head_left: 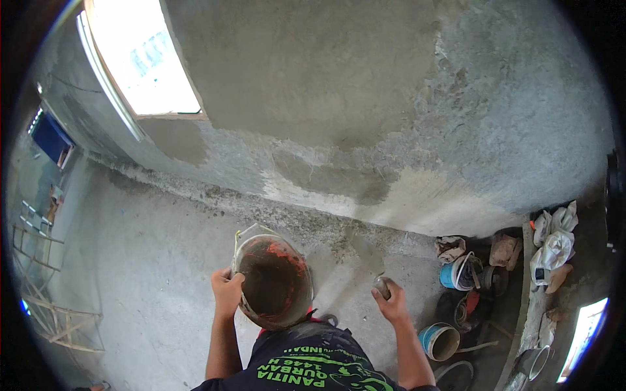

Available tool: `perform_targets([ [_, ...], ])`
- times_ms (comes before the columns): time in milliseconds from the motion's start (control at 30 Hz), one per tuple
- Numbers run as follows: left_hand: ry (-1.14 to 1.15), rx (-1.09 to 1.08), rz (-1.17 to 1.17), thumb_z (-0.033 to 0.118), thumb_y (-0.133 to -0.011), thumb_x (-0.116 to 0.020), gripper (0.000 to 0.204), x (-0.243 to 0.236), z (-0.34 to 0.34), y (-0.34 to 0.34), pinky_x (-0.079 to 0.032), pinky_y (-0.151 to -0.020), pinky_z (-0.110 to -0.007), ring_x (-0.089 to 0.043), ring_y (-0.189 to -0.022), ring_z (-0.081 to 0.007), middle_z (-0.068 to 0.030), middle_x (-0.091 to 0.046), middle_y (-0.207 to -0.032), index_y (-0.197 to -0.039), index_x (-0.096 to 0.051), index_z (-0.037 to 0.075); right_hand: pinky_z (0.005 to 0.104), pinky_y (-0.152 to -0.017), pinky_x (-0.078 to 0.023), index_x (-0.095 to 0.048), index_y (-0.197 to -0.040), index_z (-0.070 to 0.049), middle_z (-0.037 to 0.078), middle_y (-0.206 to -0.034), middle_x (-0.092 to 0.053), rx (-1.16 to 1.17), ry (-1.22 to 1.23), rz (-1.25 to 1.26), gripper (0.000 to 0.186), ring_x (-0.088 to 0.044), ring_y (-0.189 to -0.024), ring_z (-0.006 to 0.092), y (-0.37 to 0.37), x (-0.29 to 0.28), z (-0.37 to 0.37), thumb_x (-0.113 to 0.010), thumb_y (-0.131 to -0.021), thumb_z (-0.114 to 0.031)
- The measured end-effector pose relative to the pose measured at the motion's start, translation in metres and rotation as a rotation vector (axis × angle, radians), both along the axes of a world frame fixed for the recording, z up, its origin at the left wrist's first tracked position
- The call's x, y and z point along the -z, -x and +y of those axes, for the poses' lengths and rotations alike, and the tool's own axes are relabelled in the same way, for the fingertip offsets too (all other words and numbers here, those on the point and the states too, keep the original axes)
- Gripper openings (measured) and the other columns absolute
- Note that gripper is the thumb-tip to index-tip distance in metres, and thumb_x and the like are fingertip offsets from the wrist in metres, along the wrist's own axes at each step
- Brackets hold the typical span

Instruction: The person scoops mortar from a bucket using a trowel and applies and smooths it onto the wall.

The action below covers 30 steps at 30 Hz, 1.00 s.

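My left hand (227, 288) grips the rim of a bucket (304, 298) at its left side, fingers closed over the edge. The bucket is held up close to my body, tilted so its inside shows. Wet grey mortar (266, 287) lies in it, and reddish patches show on its inner wall. To the right, my right hand (391, 301) is wrapped round the handle of a trowel (368, 254). Its grey blade points away toward the foot of the wall and blends with the floor behind it. Trowel and bucket are apart.
Ahead stands a plastered wall (300, 78) with darker damp patches and a bright window (147, 58). Rough debris runs along its foot. At right are a blue-and-white bucket (456, 274), a second bucket (438, 342), and sacks (557, 247) on a ledge. Wooden framing (62, 319) stands far left.
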<state>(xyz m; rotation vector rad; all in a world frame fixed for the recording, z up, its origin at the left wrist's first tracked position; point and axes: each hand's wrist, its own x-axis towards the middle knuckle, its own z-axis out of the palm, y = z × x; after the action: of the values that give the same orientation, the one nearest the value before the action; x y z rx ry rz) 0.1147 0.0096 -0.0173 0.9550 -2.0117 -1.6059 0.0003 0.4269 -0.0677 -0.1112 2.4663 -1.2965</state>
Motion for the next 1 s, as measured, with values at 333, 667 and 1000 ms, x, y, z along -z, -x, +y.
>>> perform_targets([
  [333, 0.095, 0.019, 0.092, -0.001, -0.074, -0.057, 0.023, 0.013, -0.036, 0.119, -0.025, -0.046, -0.027, -0.035, -0.053, -0.0034, 0.0079, -0.04, -0.056, -0.056, -0.043, 0.004, 0.0478, -0.075, -0.053, -0.051, -0.12, -0.005, 0.02, -0.102, -0.067, -0.048, -0.143, 0.506, 0.051, -0.065, -0.096, 0.0425, 0.202, 0.019, -0.031, -0.076, -0.084, -0.03],
  [667, 0.156, -0.23, 0.137, -0.001, -0.077, -0.055, 0.016, 0.0, -0.049, 0.141, -0.029, -0.049, -0.025, -0.038, -0.056, -0.0033, 0.007, -0.045, -0.062, -0.063, -0.048, 0.003, 0.0524, -0.069, -0.054, -0.056, -0.115, -0.009, 0.02, -0.094, -0.07, -0.133, -0.305, 0.642, 0.036, -0.067, -0.083, 0.0437, 0.341, 0.07, -0.034, -0.071, -0.088, -0.028],
  [1000, 0.143, -0.554, -0.024, 0.001, -0.076, -0.053, 0.017, 0.003, 0.031, 0.134, -0.028, -0.048, -0.026, -0.036, -0.054, -0.0049, 0.0049, -0.043, -0.059, -0.061, -0.045, 0.001, 0.0528, -0.063, -0.055, -0.054, -0.117, -0.01, 0.02, -0.097, -0.069, -0.195, -0.42, 0.706, 0.036, -0.068, -0.079, 0.0437, 0.419, 0.118, -0.031, -0.064, -0.092, -0.034],
])
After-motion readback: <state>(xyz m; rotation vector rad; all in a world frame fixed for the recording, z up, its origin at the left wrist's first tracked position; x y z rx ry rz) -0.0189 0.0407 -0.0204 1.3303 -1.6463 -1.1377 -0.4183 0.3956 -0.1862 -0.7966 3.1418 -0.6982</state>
